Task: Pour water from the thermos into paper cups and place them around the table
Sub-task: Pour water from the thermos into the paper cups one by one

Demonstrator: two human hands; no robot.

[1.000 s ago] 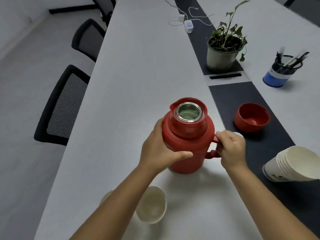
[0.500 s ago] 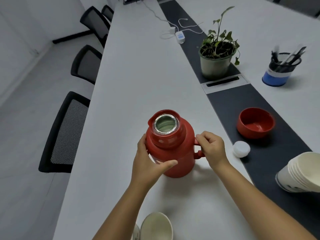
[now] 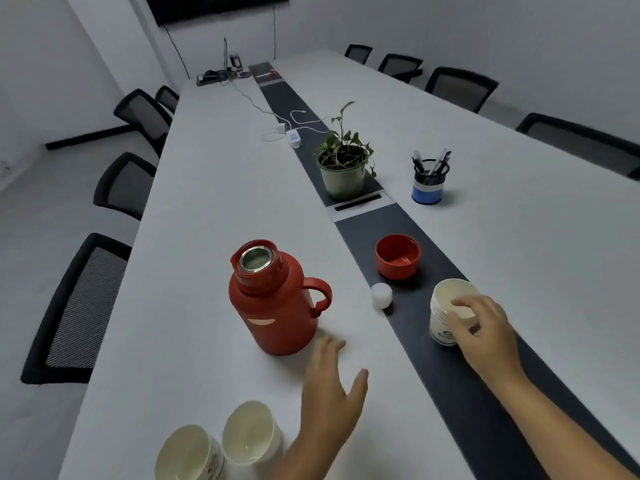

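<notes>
The red thermos point(image 3: 277, 306) stands upright and uncapped on the white table point(image 3: 207, 202), handle pointing right, with no hand on it. My left hand point(image 3: 329, 393) hovers open just below and right of it, fingers spread. On the dark centre strip, my right hand point(image 3: 485, 330) wraps its fingers around a stack of paper cups point(image 3: 446, 299), thumb at the rim. Two separate paper cups point(image 3: 188, 455) point(image 3: 247, 433) stand side by side at the near edge, left of my left forearm. What they hold is unclear.
The thermos's red lid cup point(image 3: 397, 256) and white stopper point(image 3: 381, 295) lie between thermos and cup stack. Farther back are a potted plant point(image 3: 343, 171), a pen holder point(image 3: 428, 187) and a charger with cables point(image 3: 292, 136). Black chairs point(image 3: 79, 306) line both table sides.
Both hands have let go of the thermos, which now stands alone. My right hand moved right onto the cup stack. My left hand dropped back, open. The view has tilted up.
</notes>
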